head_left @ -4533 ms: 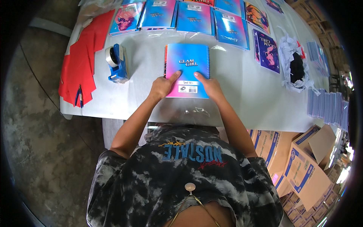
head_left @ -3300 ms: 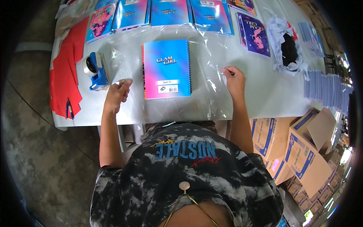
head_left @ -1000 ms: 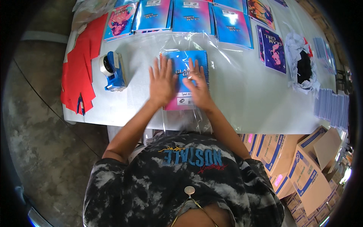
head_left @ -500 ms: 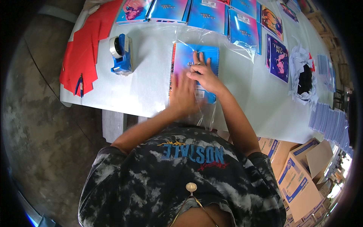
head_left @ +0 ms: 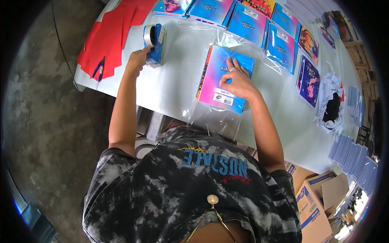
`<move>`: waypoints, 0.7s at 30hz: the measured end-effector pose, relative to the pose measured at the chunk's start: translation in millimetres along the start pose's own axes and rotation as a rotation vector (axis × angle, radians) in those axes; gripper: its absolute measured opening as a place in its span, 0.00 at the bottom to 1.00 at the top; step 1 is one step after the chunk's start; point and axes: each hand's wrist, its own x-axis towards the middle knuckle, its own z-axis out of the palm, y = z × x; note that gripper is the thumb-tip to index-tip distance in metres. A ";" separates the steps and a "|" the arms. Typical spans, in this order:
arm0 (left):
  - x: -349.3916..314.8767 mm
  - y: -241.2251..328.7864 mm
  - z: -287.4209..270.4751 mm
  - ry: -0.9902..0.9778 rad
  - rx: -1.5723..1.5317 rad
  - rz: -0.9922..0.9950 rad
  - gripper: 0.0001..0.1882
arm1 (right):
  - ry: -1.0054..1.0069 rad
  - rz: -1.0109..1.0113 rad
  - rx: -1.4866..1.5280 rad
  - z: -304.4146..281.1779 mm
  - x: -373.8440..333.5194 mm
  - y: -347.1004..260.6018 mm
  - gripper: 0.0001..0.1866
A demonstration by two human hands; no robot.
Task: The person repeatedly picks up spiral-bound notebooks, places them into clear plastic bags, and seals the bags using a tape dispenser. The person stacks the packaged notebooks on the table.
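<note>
A blue and pink spiral notebook (head_left: 208, 87) lies on the table in front of me, with a clear plastic sleeve (head_left: 210, 119) around it that extends past its near edge. My right hand (head_left: 240, 81) rests on the notebook, fingers spread and pressing it through the plastic. Off to the left stands a blue tape dispenser (head_left: 159, 48) carrying a roll of clear tape (head_left: 149, 36). My left hand (head_left: 138, 61) is at the dispenser's near side, its fingertips pinched at the tape; the tape's end is too small to make out.
Red sheets (head_left: 103, 44) lie at the far left, with a dark blue pair of snips (head_left: 99, 69) on them. More notebooks (head_left: 247, 24) line the far side. Crumpled paper (head_left: 330, 105) and stacked notebooks (head_left: 348, 156) are at right. Open cardboard boxes (head_left: 314, 204) stand below the table.
My left hand has left the notebook and reached over to the tape dispenser. The right hand stays on the notebook. The whole view has shifted, so the table things appear farther right.
</note>
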 end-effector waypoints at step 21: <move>-97.5 108.5 155.7 -0.356 1.130 0.592 0.24 | 0.061 -0.060 -0.192 -14.8 4.1 2.1 0.48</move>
